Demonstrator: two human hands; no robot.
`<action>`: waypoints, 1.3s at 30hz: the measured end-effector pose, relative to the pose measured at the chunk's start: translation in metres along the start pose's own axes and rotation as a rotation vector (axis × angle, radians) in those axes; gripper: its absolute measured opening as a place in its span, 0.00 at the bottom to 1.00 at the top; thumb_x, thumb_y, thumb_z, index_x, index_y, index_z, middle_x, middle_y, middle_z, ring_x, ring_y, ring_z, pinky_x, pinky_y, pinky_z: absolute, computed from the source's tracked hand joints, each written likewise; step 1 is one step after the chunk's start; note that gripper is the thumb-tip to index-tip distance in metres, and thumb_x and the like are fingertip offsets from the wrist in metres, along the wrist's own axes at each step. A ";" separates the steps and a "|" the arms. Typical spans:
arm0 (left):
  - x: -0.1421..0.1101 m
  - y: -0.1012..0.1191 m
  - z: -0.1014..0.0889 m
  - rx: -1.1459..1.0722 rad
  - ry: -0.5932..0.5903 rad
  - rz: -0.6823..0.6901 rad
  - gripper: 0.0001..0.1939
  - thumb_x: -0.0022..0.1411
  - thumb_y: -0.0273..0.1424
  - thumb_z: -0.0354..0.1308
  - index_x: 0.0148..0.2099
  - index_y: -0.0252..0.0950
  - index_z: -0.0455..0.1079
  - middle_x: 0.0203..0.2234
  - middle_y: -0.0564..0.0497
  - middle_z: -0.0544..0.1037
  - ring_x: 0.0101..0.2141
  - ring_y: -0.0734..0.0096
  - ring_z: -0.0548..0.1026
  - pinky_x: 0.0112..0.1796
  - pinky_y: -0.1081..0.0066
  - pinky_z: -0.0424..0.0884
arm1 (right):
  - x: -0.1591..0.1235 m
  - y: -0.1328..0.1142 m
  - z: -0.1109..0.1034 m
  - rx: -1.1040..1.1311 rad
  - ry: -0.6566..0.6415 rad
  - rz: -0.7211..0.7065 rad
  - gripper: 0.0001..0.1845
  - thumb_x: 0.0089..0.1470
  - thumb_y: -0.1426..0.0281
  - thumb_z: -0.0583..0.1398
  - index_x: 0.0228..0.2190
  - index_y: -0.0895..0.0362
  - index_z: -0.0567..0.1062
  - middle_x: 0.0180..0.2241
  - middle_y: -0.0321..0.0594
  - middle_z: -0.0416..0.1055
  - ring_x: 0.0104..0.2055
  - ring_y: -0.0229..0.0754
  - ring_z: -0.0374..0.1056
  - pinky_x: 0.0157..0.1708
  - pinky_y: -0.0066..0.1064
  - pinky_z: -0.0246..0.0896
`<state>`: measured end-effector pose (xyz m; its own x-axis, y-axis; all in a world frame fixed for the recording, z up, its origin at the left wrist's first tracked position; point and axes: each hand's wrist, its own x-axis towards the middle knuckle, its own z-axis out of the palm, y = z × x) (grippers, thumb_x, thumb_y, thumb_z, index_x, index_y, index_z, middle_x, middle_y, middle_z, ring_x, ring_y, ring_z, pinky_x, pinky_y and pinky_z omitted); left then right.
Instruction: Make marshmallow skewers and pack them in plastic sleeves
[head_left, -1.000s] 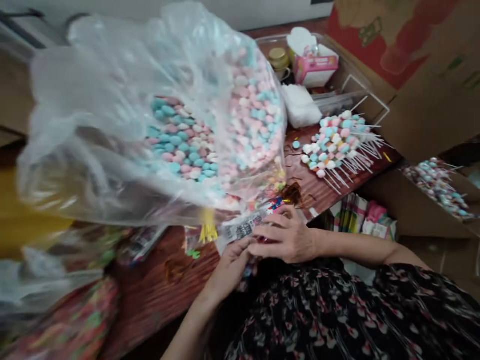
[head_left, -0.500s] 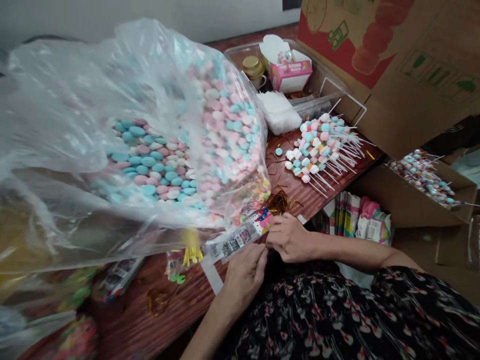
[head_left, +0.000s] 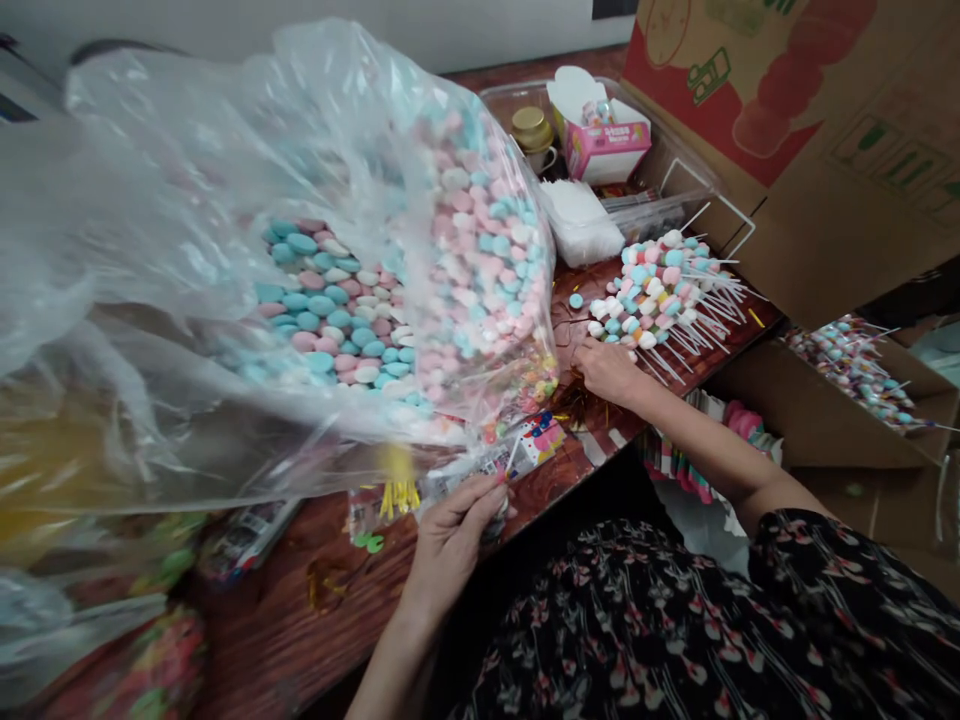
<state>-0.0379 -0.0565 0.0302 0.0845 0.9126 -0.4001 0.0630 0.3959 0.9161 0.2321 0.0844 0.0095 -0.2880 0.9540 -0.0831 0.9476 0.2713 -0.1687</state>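
My left hand [head_left: 454, 525] is closed at the table's front edge, thumb against the fingers. A thin white stick [head_left: 512, 458] rises from its grip, and a wrapped lump shows under the fingers; most of this candy stick is hidden. Further right, my right hand [head_left: 611, 370] reaches over the table with bent fingers pressed together, beside a tangle of gold-brown twist ties [head_left: 576, 405]. What lies between its fingertips is too small to make out. Just beyond my left hand lie printed clear wrappers [head_left: 536, 440]. A pile of pastel candy skewers [head_left: 656, 290] lies beyond my right hand.
A big clear bag of pastel candies [head_left: 337, 320] covers the table's left and middle. Behind stands a clear plastic bin [head_left: 679, 205] with a pink box [head_left: 607, 150]. A large carton [head_left: 787, 230] is at right; yellow ties [head_left: 400, 495] lie near the bag.
My right hand has left my left hand and moved up and right to the twist ties. My left hand has shifted slightly left, its grip still closed. The view has swung about.
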 end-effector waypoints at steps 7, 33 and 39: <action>-0.003 -0.009 -0.002 -0.062 0.047 -0.061 0.18 0.54 0.43 0.66 0.41 0.35 0.79 0.20 0.53 0.76 0.20 0.77 0.70 0.21 0.78 0.64 | -0.002 0.014 0.002 0.068 0.074 -0.013 0.15 0.54 0.80 0.51 0.41 0.63 0.73 0.40 0.52 0.73 0.38 0.46 0.68 0.36 0.33 0.55; 0.008 -0.006 0.017 0.097 0.082 0.384 0.12 0.61 0.34 0.59 0.28 0.34 0.76 0.22 0.53 0.73 0.26 0.74 0.69 0.32 0.74 0.66 | -0.083 -0.111 0.022 0.891 0.416 -0.540 0.22 0.56 0.81 0.52 0.49 0.56 0.74 0.33 0.40 0.76 0.32 0.35 0.71 0.34 0.27 0.69; 0.007 -0.002 0.017 0.128 0.111 0.429 0.13 0.62 0.36 0.60 0.27 0.35 0.75 0.21 0.54 0.72 0.24 0.75 0.67 0.29 0.74 0.65 | -0.100 -0.114 0.032 1.198 0.402 -0.211 0.18 0.55 0.70 0.61 0.48 0.56 0.71 0.33 0.38 0.74 0.30 0.35 0.69 0.30 0.26 0.66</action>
<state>-0.0201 -0.0531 0.0248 0.0231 0.9994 0.0258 0.1683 -0.0294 0.9853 0.1486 -0.0456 0.0059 -0.1566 0.9346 0.3193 0.1129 0.3382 -0.9343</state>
